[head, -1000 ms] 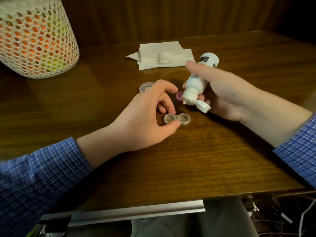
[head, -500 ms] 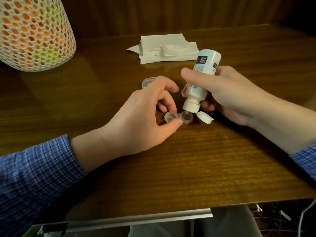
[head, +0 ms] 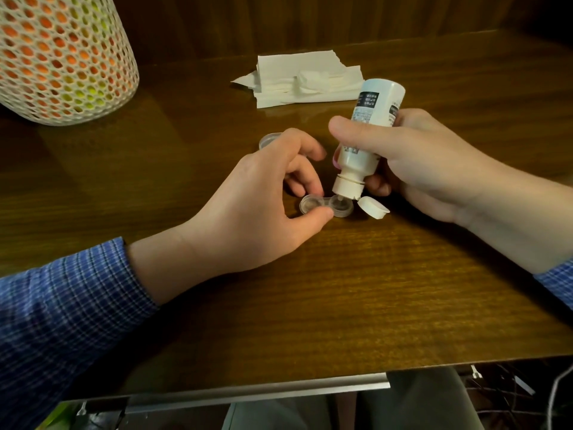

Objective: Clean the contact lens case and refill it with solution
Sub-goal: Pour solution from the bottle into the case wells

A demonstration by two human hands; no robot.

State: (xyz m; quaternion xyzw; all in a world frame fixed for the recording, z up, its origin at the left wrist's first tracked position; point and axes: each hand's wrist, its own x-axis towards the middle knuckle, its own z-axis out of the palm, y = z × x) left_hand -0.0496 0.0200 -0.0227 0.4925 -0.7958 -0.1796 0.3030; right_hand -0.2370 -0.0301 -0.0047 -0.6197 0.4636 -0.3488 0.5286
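Dim warm light; soft glare on table (head: 192, 125); dark corners; wide-angle edge bending.

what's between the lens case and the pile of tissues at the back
In the head view, the inverted solution bottle and the right hand gripping it sit between the lens case and the tissues; beyond them, bare wood.

Bottle label: I saw a dark panel with pale print on the white solution bottle (head: 369, 119), too small and blurred for me to read.
Second dark patch: same bottle, right side, equally unreadable.
Elsewhere: I found no text.
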